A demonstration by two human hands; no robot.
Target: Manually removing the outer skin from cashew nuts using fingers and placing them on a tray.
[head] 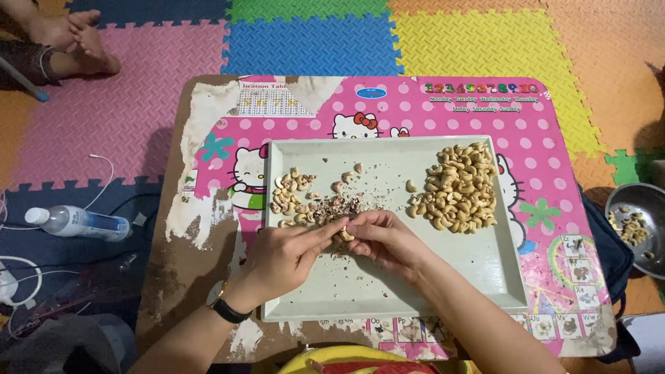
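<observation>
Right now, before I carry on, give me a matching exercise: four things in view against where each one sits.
Things:
1. large heap of pale cashew nuts
2. small pile of cashew nuts
3. clear plastic water bottle
4. round metal bowl

Places:
A. on the foam floor mat, left of the table
B. right part of the grey square tray
C. at the right edge of the view, off the table
D. left part of the tray

Pairs: 1-B, 2-D, 3-A, 4-C

Floor of interlocking foam mats (312, 45) in pink, blue, green, yellow and orange; a low pink cartoon-printed table (554, 173), its surface peeling; even indoor light.
</observation>
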